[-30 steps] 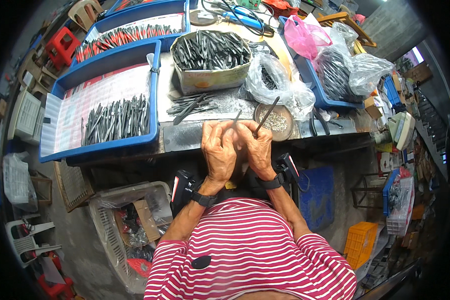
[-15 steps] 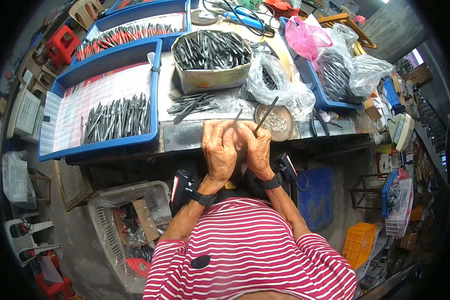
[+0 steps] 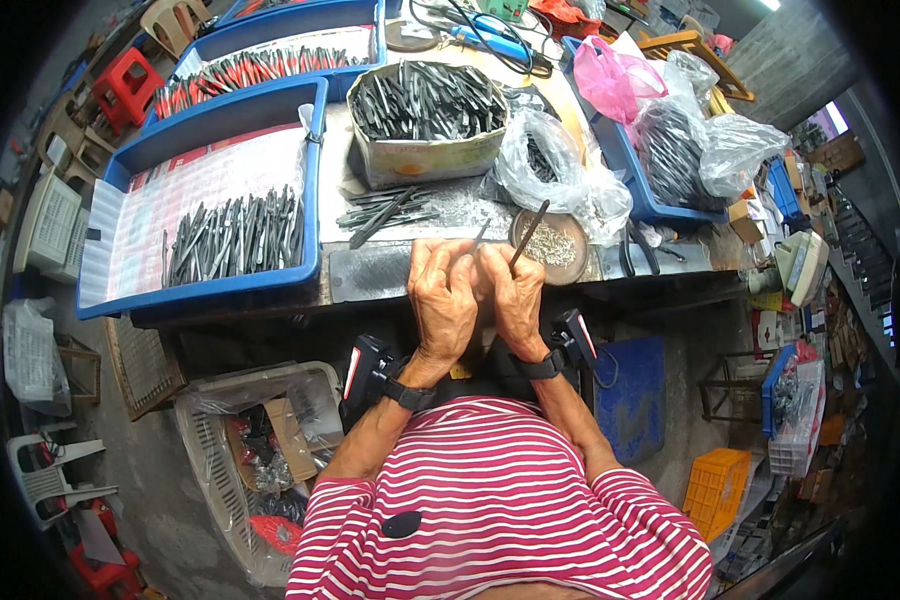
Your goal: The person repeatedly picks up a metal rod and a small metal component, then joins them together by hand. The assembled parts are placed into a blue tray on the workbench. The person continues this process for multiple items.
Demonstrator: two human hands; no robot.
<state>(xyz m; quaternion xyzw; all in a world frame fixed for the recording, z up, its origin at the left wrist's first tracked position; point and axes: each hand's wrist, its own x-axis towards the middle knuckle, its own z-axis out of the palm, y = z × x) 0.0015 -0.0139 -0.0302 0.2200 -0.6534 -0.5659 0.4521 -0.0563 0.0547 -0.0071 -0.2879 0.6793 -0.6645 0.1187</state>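
My left hand [image 3: 442,298] and my right hand [image 3: 511,298] are close together at the bench's front edge, fingers pinched. A short thin dark strip [image 3: 481,233] pokes up from my left fingertips. From my right hand rises a longer slim dark rod [image 3: 532,234], slanting up to the right. What lies between the fingertips is hidden. Just beyond my right hand sits a round dish [image 3: 577,268] of small metal pieces [image 3: 548,243]. Loose dark strips [image 3: 390,210] lie beyond my left hand, in front of a carton [image 3: 425,163] packed with similar strips.
At the left stands a blue tray [image 3: 322,165] with a row of dark strips [image 3: 238,240]. A clear plastic bag [image 3: 540,170] and black-handled pliers [image 3: 637,252] are on the right, near another blue tray [image 3: 660,207]. A lined basket [image 3: 202,450] stands on the floor.
The rod in my right hand has tipped slightly more upright, its tip a little lower. Both hands stay nearly in place, still pinching.
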